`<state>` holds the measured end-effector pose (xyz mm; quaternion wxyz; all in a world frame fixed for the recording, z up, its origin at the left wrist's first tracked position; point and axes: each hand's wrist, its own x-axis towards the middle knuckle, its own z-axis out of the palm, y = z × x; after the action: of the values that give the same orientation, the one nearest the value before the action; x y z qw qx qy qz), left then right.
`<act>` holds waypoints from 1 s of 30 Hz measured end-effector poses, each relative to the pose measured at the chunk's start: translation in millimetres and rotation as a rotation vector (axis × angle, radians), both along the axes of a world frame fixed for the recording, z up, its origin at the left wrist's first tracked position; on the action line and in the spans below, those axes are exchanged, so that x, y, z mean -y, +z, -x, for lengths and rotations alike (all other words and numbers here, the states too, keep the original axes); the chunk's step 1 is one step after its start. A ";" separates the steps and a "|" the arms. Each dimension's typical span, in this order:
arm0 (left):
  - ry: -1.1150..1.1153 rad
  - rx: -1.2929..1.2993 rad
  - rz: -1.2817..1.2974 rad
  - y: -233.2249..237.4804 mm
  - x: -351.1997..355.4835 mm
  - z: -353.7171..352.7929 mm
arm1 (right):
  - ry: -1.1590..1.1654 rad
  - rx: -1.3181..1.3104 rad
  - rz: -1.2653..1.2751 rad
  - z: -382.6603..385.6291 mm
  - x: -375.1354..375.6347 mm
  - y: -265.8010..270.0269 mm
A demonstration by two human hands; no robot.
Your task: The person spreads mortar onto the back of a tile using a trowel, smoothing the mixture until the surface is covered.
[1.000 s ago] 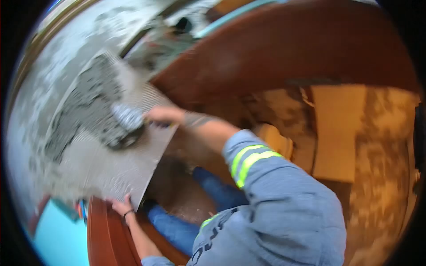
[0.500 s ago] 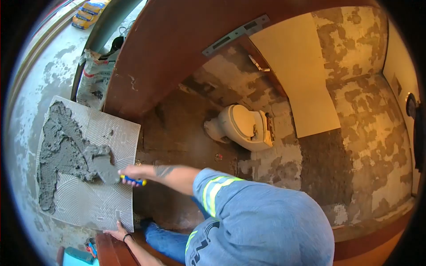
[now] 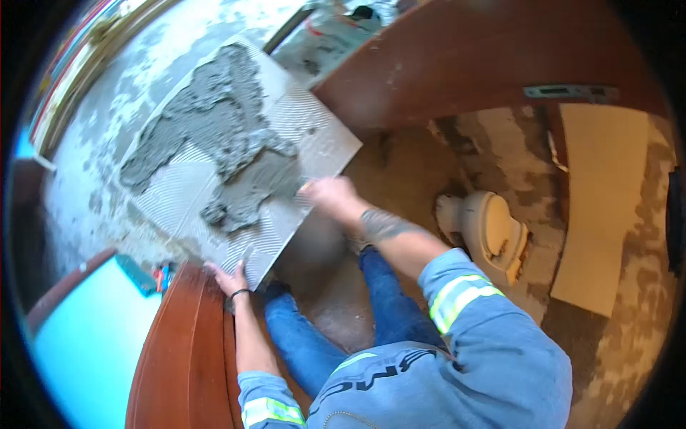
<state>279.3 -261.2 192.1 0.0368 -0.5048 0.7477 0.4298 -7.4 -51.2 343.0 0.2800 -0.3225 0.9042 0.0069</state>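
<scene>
A large tile (image 3: 325, 136) lies tilted across the doorway, its ridged back face up. Thick grey mortar (image 3: 207, 107) covers its far left part and is smeared toward the middle. My right hand (image 3: 332, 196) is closed round the handle of a trowel, over the tile's right edge. The trowel's blade (image 3: 291, 181) is blurred and coated, pressed against the mortar; the handle is mostly hidden by my fingers. My left hand (image 3: 230, 280) holds the tile's near edge, close to its lower corner, with a dark band at the wrist.
To the right a white toilet (image 3: 493, 232) stands on the brown floor. A red-brown door (image 3: 493, 64) rises beyond the tile. Red-brown wood (image 3: 182, 343) and a turquoise surface (image 3: 93, 329) are at lower left. A bag (image 3: 321, 46) stands behind the tile.
My view has turned and shifted, so the tile appears higher and further right. The trowel has drawn mortar toward the near right edge. My left hand stays at the tile's edge.
</scene>
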 end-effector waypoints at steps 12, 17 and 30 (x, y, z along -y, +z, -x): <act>0.016 -0.058 0.007 -6.1 -4.1 -9.6 | -1.197 0.828 0.351 24.1 -97.0 12.1; 0.040 0.055 -0.120 10.4 2.8 -0.7 | -1.153 1.157 0.274 -47.6 -33.8 -12.7; 0.097 0.014 -0.123 3.0 2.8 -9.8 | 0.230 0.084 0.223 -68.4 37.2 7.6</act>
<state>289.0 -263.9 195.1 0.0521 -0.5400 0.6945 0.4726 61.0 -88.4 350.6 0.2771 -0.4530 0.8440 -0.0749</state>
